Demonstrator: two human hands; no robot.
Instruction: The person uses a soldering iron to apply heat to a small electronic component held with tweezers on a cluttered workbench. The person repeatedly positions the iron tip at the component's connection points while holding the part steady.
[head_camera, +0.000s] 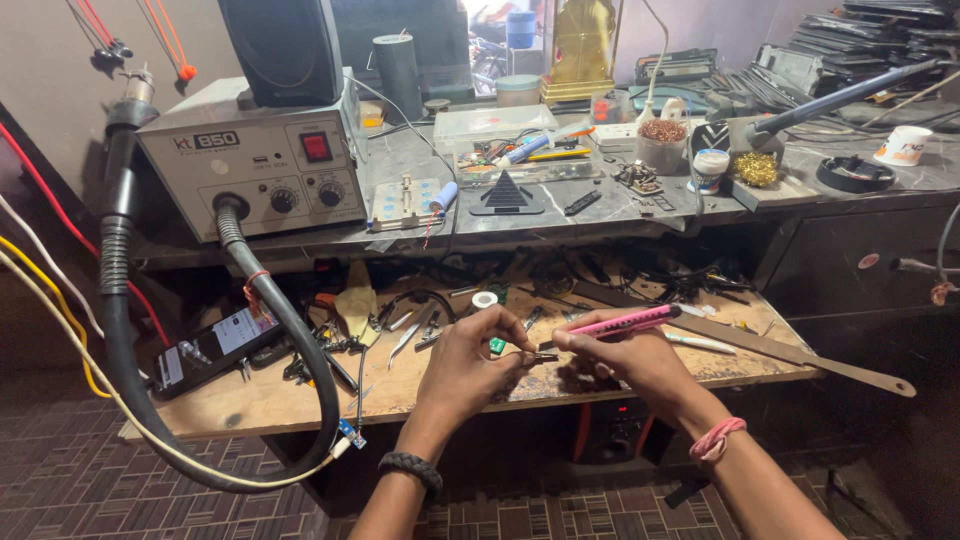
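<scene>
My left hand (472, 362) pinches a small dark part with a green bit (498, 346) over the front of a wooden work shelf (260, 400). My right hand (625, 358) holds a pink pen-like tool (612, 324), its tip pointing left at the small part between my fingers. Both hands meet at the shelf's middle front. A dark braided band sits on my left wrist, a pink band on my right.
A grey hot-air rework station (260, 160) with a thick black hose (290, 340) stands at the left. A phone (215, 347), tweezers (410, 335), a solder-wire spool (485, 299) and a long metal ruler (790, 350) lie on the shelf. The upper counter (600, 200) holds clutter.
</scene>
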